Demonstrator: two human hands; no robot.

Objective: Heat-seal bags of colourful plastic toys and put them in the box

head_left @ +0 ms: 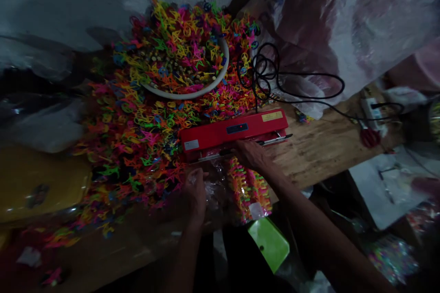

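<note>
At the left edge of the frame a yellow object (41, 183) is seen lying on the wooden surface (323, 151), dim and hard to identify. To its right, a broad heap of small bright plastic pieces (130, 137) is spread across the middle of the picture, and a white bowl (192, 91), heaped with the same pieces, is set at the top of the heap in the upper centre.

Below the heap, at lower centre, the left hand (196, 194) is curled closed on crumpled clear plastic film; exactly how the film is pinched cannot be told in the dark. Just right of it a clear bag of colored pieces (248, 190) is held, its upper end lying at the red heat sealer (235, 133), which is placed across the centre. The right hand (252, 154) is laid on the bag's upper end, touching the sealer's front edge, fingers bent down; its grip is not fully shown. A green card (270, 242) is seen below the bag. A black cable (275, 78) is coiled toward the upper right, beside large plastic sheeting (343, 23).
</note>
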